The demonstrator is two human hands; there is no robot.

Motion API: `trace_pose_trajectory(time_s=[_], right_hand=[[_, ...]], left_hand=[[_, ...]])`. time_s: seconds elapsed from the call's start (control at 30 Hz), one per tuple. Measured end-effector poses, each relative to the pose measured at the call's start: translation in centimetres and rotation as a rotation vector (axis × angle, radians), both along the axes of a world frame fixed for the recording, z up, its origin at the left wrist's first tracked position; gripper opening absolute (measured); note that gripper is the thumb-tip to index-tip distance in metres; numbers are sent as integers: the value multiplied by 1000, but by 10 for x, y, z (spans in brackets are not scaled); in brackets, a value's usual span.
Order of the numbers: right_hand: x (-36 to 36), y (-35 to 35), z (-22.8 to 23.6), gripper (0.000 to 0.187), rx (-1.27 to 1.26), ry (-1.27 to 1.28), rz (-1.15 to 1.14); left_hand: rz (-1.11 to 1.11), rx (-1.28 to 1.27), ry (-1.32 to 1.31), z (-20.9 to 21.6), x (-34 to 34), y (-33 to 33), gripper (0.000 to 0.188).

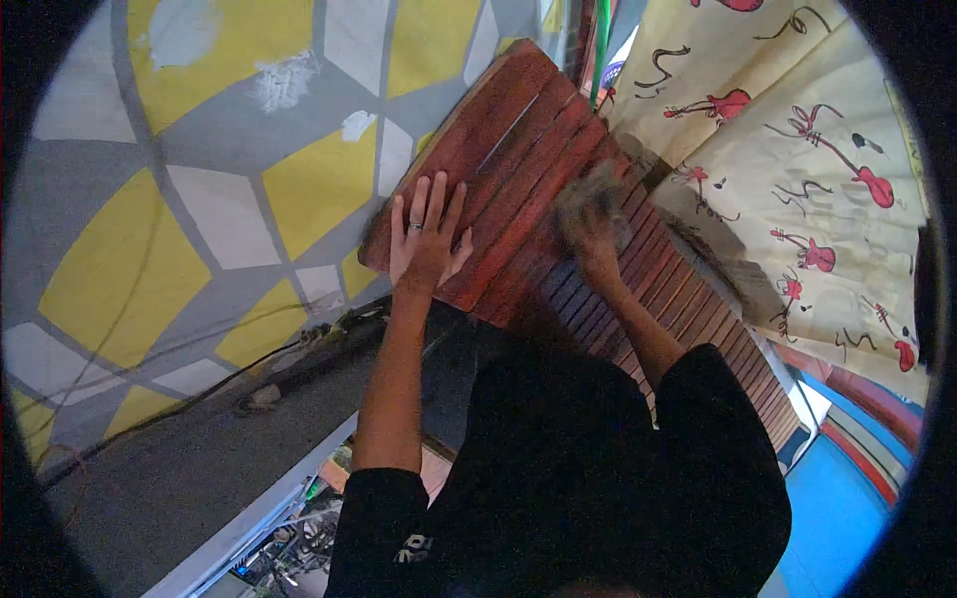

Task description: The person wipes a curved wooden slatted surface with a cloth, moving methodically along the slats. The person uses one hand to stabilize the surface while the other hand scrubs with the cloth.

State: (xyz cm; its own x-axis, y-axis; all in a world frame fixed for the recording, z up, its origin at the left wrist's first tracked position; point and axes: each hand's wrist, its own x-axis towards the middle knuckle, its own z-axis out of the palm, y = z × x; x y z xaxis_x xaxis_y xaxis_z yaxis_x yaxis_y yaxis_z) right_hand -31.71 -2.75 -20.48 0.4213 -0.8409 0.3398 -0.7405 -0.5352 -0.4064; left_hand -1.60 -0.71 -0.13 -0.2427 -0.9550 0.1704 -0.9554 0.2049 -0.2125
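A long row of reddish-brown wooden bars [508, 189], laid side by side like a large xylophone, runs from the upper middle down to the lower right. Its bars are broad at the far left end and grow narrow toward the right. On the broad end my left hand [429, 234] lies flat with its fingers stretched out, a ring on one of them. Farther right, my right hand [593, 239] presses a greyish cloth [603, 194] onto the bars. Motion blurs both the cloth and that hand, so the fingers' exact grip is unclear.
A wall painted in yellow, white and grey shapes [130, 249] stands at the left, with a dark cable [189, 404] along its foot. A cream curtain with red guitars [778, 189] hangs at the right. Cluttered small items [299, 538] lie low at the left; something blue [837, 518] is at lower right.
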Motion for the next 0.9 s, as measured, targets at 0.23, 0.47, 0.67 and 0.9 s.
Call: trace_pose_trajectory(time_s=[0.23, 0.47, 0.67, 0.9], right_hand=[[69, -99, 83, 62, -3, -210, -324], [-4, -52, 27, 60, 54, 36, -57], [59, -113, 81, 63, 7, -258, -351], [4, -79, 51, 56, -60, -65, -92]], left_hand=[[0, -26, -29, -3, 3, 4, 66], [-17, 15, -3, -4, -4, 0, 68], [-26, -6, -2, -6, -2, 0, 68], [-31, -29, 6, -3, -1, -4, 65]])
